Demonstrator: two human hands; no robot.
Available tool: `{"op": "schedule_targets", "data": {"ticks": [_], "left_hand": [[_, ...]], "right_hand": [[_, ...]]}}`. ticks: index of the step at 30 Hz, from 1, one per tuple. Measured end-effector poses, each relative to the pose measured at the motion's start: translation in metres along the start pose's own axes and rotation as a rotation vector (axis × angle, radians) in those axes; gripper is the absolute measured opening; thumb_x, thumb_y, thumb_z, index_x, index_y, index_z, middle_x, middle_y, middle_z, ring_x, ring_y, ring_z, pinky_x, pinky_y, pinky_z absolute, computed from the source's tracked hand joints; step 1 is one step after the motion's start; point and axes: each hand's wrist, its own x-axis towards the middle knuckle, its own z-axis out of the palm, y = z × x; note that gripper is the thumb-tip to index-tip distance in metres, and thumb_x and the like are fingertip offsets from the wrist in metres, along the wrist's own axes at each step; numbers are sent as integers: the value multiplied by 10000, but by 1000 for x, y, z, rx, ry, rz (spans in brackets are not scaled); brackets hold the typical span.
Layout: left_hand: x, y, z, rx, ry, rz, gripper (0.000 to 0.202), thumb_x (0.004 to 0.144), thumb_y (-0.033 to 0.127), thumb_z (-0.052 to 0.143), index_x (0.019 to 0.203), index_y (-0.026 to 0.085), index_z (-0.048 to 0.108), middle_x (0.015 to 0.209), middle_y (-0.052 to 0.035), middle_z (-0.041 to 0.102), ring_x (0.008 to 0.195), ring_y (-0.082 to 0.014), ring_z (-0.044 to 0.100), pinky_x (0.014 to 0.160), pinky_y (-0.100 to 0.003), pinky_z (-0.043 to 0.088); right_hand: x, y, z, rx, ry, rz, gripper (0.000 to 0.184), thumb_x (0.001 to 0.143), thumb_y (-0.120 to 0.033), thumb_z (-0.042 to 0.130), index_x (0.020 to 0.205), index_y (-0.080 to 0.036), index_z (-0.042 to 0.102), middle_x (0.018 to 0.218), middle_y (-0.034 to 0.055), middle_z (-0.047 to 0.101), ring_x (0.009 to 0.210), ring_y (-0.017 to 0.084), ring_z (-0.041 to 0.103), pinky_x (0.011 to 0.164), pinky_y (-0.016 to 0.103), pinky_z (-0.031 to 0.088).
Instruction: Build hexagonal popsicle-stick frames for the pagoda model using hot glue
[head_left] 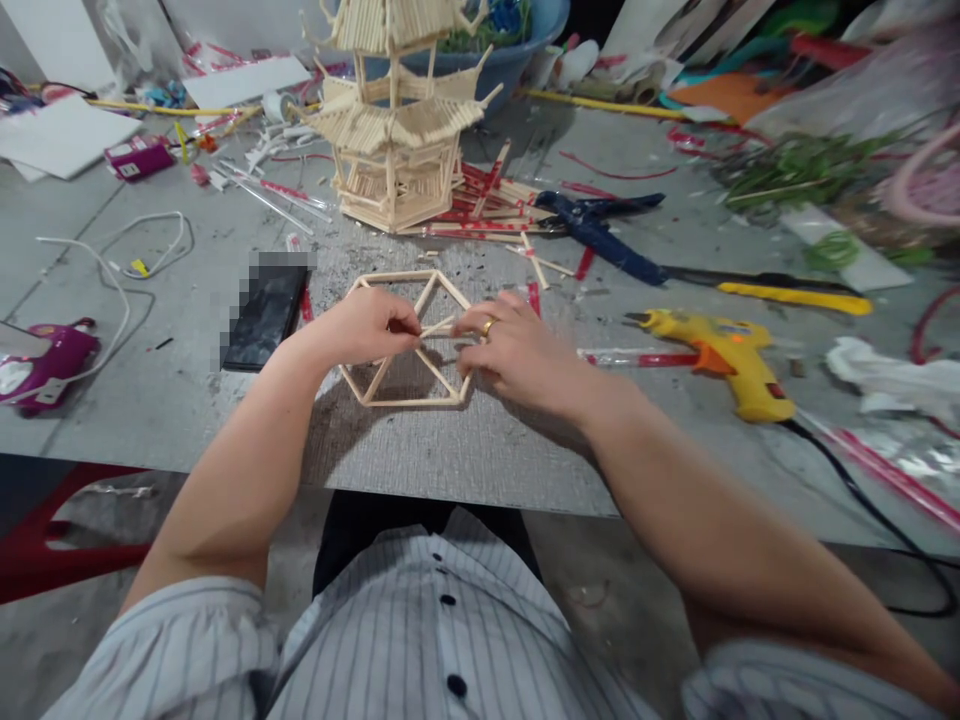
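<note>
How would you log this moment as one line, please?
left hand: at centre of hexagonal stick frame; right hand: at frame's right side; glue gun: on table, unheld; pagoda model: standing behind frame

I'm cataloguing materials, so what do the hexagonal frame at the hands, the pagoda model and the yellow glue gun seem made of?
Hexagonal frame: probably bare wood, judging by its pale, matte sticks.
Pagoda model: likely wood too, with rows of similar pale sticks.
Glue gun: apparently moulded plastic, smooth and evenly yellow, though the exact type isn't clear.
</note>
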Motion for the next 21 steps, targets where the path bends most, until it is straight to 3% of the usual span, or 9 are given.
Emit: {"op": "schedule_targets", "data": {"ticks": [6, 11, 21], "left_hand": [[-1, 11, 1, 1, -195, -11, 185, 763, 249, 623, 845, 177, 771, 715, 18, 711, 625, -88, 570, 650, -223, 395], [-2, 22, 7, 0, -294, -1, 198, 778, 236, 601, 822, 186, 787, 658, 19, 699, 593, -94, 561, 619, -228, 381], [-2, 21, 13, 88, -315, -22, 150, 754, 245, 632, 650, 198, 730, 590, 18, 662, 531, -103, 514, 569, -250, 335]], "right_hand": [[1, 15, 13, -30, 125, 122, 269, 850, -115, 518, 790, -242, 747, 1219, 101, 679, 1181, 320, 523, 996, 560, 361], [1, 18, 15, 39, 108, 145, 313, 863, -104, 471, 857, -250, 747, 1167, 97, 693, 1159, 307, 539, 974, 535, 383], [1, 15, 18, 81, 142, 165, 311, 859, -107, 433, 823, -230, 716, 1130, 112, 706, 1110, 327, 577, 939, 541, 376]]}}
